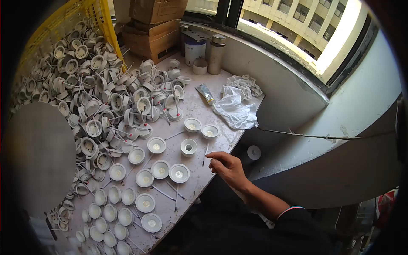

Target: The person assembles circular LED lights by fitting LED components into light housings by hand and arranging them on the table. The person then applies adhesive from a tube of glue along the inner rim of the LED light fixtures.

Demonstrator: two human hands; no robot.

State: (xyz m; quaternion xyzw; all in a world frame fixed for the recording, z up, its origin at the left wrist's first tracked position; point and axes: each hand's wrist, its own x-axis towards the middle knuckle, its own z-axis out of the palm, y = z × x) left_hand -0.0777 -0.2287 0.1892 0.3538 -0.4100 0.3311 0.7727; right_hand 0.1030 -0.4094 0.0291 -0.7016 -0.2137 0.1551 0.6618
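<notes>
My right hand (227, 168) is above the table's near right edge, its fingers curled in toward the thumb. Whatever lies between the fingertips, if anything, is hidden. Left of it stands a white round lamp cup (189, 147) with a hole in its middle. Around that are several white LED downlights (179, 173) facing up, with yellowish dotted centres and white cables. One such downlight (210, 131) sits just beyond my fingers, its cable running down toward them. More downlights (125, 216) stand in close rows at the lower left. My left hand is not in view.
A large heap of wired white lamp housings (93, 106) spills from a yellow crate (63, 23). Cardboard boxes (151, 40), a thermos (216, 54), a tube (205, 93) and crumpled white cloth (236, 108) lie toward the window. A grey blurred oval covers the left side.
</notes>
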